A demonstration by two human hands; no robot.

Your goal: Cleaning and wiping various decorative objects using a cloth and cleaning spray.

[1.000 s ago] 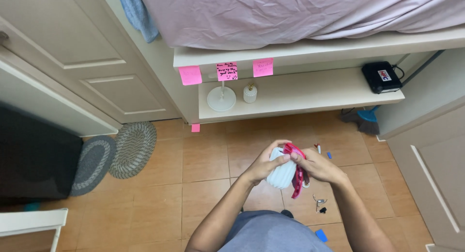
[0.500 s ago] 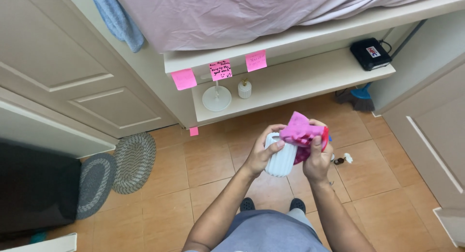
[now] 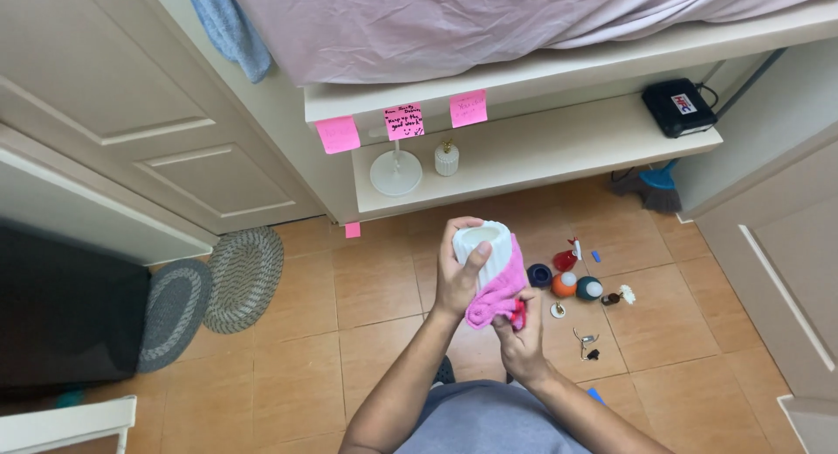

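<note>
The ribbed cup (image 3: pixel 483 244) is white, the cloth (image 3: pixel 499 292) against it pink; sticky notes (image 3: pixel 404 120) above are pink, and the rug (image 3: pixel 242 278) is grey.

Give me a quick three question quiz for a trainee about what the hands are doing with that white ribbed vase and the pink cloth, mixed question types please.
1. True or false: the left hand grips the white ribbed vase.
2. Which hand presses the pink cloth against the vase? A) left hand B) right hand C) neither
3. Fill in: the small round things lie on the tiled ____.

Key
1. True; its thumb lies across the vase's front.
2. B; the cloth sits on the vase's lower right side.
3. Floor, right of the hands, below the shelf.
</note>
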